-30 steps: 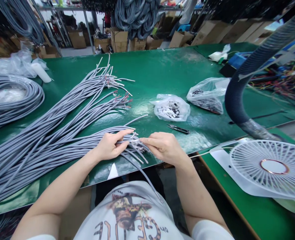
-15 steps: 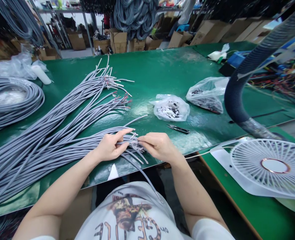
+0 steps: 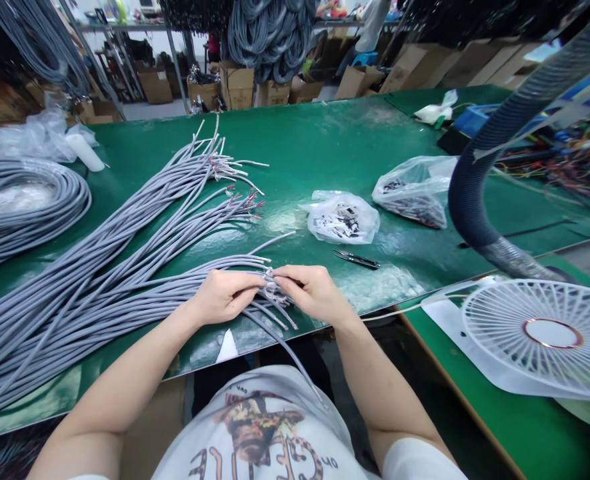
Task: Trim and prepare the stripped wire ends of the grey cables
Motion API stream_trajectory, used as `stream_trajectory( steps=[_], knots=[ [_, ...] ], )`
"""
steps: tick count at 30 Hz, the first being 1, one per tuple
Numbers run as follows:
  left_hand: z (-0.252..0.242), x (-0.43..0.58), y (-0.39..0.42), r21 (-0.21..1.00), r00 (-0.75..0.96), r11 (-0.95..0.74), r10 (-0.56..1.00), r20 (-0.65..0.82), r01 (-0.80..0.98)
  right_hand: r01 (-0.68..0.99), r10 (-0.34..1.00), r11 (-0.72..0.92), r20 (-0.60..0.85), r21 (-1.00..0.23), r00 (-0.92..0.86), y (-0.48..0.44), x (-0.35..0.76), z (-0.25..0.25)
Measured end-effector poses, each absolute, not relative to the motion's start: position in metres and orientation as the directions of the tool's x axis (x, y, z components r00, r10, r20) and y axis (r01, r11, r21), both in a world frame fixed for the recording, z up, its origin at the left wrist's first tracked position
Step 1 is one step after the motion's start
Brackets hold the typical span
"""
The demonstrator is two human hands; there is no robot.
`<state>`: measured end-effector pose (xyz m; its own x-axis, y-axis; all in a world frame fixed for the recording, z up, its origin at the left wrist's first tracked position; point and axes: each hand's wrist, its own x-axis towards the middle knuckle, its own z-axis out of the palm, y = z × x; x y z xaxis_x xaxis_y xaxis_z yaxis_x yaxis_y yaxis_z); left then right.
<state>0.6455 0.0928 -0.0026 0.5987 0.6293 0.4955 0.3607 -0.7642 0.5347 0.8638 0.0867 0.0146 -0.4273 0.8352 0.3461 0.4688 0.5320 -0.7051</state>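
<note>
Cables (image 3: 175, 288), gray and jacketed, lie by the near edge of the desk (image 3: 335, 140). The left hand (image 3: 219, 293), finger and thumb closed, pinches one behind its tip; the right hand (image 3: 315, 293) pinches among the pale ends (image 3: 278, 298), exact strand unclear. Each looks light and springy; frayed ends seem delicate, so holding farther back is likely safer.

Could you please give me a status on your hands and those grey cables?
Left hand, right hand: close together at pale cable ends, exact grip unclear. Grey cables: bunched on green table. Black snips: off right, seemingly not in the way.
</note>
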Motion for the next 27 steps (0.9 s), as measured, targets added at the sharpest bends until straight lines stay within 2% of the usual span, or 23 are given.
stream_trajectory(
  steps=[8, 14, 16, 22, 27],
  knots=[
    [-0.0043, 0.6462, 0.0916, 0.495, 0.604, -0.777, 0.620, 0.501, 0.388, 0.434, 0.844, 0.527, 0.388, -0.731, -0.371, 0.0860, 0.8588, 0.0116],
    [-0.0017, 0.6476, 0.0905, 0.486, 0.583, -0.750, 0.658, 0.476, 0.449, 0.412, 0.879, 0.472, 0.451, -0.779, -0.155, 0.0824, 0.8581, 0.0151],
    [-0.0006, 0.6480, 0.0903, 0.488, 0.567, -0.739, 0.672, 0.476, 0.465, 0.415, 0.876, 0.481, 0.443, -0.772, -0.190, 0.0807, 0.8590, 0.0176],
    [0.0006, 0.6482, 0.0898, 0.486, 0.537, -0.741, 0.671, 0.511, 0.463, 0.438, 0.857, 0.482, 0.304, -0.759, -0.416, 0.0804, 0.8602, 0.0177],
    [-0.0015, 0.6481, 0.0894, 0.466, 0.539, -0.748, 0.664, 0.518, 0.473, 0.478, 0.817, 0.545, 0.306, -0.689, -0.489, 0.0840, 0.8570, 0.0157]
  ],
)
